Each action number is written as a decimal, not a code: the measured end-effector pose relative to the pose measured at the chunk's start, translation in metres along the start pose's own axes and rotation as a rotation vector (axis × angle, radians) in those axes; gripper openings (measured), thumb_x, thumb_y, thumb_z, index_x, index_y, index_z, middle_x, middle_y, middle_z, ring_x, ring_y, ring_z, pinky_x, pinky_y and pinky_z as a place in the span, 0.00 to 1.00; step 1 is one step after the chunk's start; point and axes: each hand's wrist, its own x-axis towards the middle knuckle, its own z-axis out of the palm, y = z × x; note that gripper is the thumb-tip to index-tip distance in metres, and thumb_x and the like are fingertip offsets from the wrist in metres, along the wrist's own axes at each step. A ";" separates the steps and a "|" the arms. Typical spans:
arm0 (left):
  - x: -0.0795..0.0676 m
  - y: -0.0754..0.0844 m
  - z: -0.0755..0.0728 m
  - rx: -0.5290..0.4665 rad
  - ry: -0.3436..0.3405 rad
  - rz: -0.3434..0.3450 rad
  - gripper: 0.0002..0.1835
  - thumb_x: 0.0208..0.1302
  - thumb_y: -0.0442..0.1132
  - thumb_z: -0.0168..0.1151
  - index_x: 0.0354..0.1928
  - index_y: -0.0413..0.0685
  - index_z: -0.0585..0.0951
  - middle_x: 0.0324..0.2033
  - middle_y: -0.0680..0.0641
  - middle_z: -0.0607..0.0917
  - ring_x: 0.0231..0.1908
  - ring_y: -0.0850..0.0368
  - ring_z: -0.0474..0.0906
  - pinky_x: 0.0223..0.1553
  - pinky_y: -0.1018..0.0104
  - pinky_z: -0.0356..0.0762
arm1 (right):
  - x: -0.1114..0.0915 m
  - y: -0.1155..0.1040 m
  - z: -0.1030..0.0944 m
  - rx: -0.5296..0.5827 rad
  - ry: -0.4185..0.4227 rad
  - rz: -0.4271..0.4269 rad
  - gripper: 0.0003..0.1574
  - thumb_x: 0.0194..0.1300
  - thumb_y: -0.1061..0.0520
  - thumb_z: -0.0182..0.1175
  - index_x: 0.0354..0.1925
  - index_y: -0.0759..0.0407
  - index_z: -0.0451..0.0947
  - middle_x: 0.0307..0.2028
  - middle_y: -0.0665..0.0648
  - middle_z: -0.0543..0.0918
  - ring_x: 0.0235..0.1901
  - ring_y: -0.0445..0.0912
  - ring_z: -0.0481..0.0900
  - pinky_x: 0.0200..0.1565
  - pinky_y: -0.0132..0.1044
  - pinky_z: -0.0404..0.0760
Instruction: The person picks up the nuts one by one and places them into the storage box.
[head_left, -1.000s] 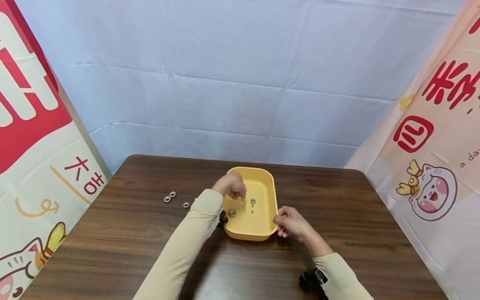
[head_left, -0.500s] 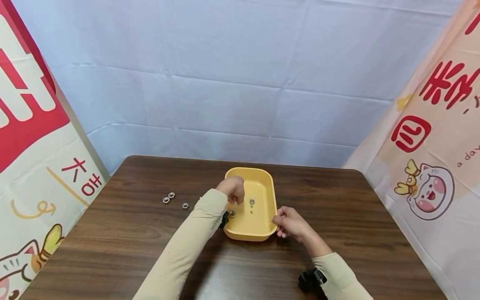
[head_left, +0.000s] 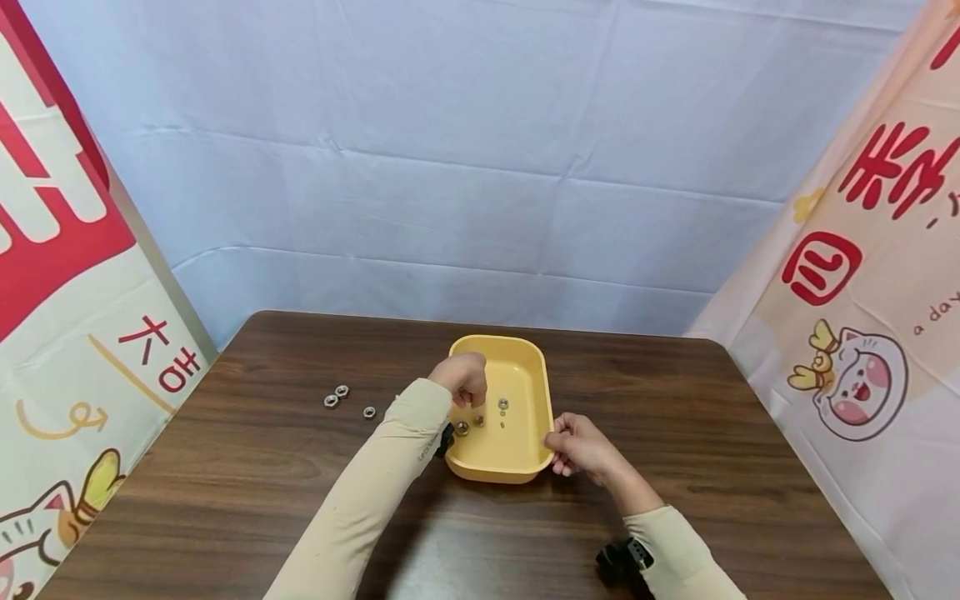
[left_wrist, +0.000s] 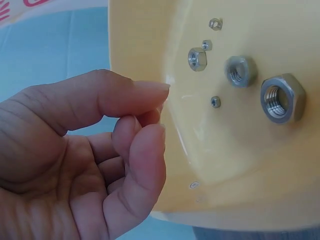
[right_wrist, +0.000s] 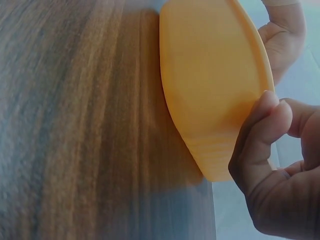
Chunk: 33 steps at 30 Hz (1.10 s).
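Over the inside of a yellow tray is my left hand, its fingers loosely bent. In the left wrist view a gap shows between the thumb and the bent fingers, with nothing held. A slightly blurred hex nut is in the tray, beside a larger nut. Another nut and several tiny nuts lie near them. My right hand pinches the tray's near right rim; the right wrist view shows its fingertips at the edge of the tray wall.
Left of the tray, on the dark wooden table, lie two nuts close together, one nearer and one farther. A smaller nut lies closer to the tray. A pale cloth hangs behind the table.
My left hand has drawn slightly nearer and its fingers have parted. Another nut now shows in the tray just below it. My right hand keeps its pinch on the rim.
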 end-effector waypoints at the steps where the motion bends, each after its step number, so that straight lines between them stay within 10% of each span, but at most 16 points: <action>1: -0.001 0.000 -0.001 -0.001 -0.001 0.000 0.20 0.50 0.21 0.56 0.46 0.38 0.67 0.09 0.50 0.63 0.08 0.60 0.60 0.13 0.70 0.65 | 0.000 0.000 0.000 -0.001 -0.003 -0.002 0.08 0.57 0.67 0.52 0.33 0.66 0.62 0.14 0.55 0.73 0.11 0.39 0.72 0.13 0.28 0.71; 5: -0.004 0.000 -0.003 0.003 -0.015 0.071 0.08 0.51 0.22 0.55 0.29 0.41 0.70 0.08 0.51 0.61 0.08 0.61 0.56 0.11 0.71 0.62 | 0.000 -0.001 0.000 -0.003 -0.002 -0.003 0.07 0.57 0.67 0.52 0.33 0.66 0.62 0.15 0.56 0.73 0.11 0.40 0.72 0.14 0.28 0.71; 9: -0.009 -0.004 -0.006 -0.013 -0.066 0.195 0.18 0.56 0.25 0.55 0.14 0.49 0.65 0.10 0.52 0.58 0.11 0.61 0.51 0.13 0.69 0.56 | 0.000 0.000 0.001 -0.004 0.010 -0.006 0.07 0.57 0.67 0.52 0.33 0.66 0.62 0.14 0.55 0.73 0.11 0.39 0.71 0.13 0.27 0.70; 14: -0.019 -0.009 -0.009 0.019 -0.049 0.293 0.03 0.58 0.31 0.59 0.33 0.46 0.79 0.22 0.52 0.72 0.15 0.60 0.57 0.17 0.68 0.58 | 0.002 0.003 0.002 -0.031 0.042 -0.029 0.06 0.56 0.68 0.51 0.32 0.67 0.62 0.13 0.55 0.72 0.11 0.40 0.71 0.13 0.28 0.70; 17: -0.025 -0.011 -0.008 0.122 0.000 0.340 0.14 0.58 0.33 0.61 0.47 0.45 0.79 0.33 0.52 0.76 0.19 0.60 0.61 0.20 0.68 0.62 | 0.003 0.003 0.003 -0.057 0.054 -0.056 0.06 0.55 0.69 0.50 0.32 0.67 0.62 0.13 0.55 0.73 0.10 0.40 0.71 0.13 0.29 0.70; 33: -0.036 -0.009 0.006 0.296 0.077 0.423 0.13 0.59 0.38 0.62 0.47 0.48 0.80 0.35 0.55 0.77 0.26 0.59 0.68 0.27 0.67 0.65 | 0.003 0.000 0.007 -0.054 0.068 -0.062 0.07 0.53 0.70 0.49 0.32 0.68 0.62 0.12 0.55 0.73 0.10 0.41 0.71 0.12 0.29 0.70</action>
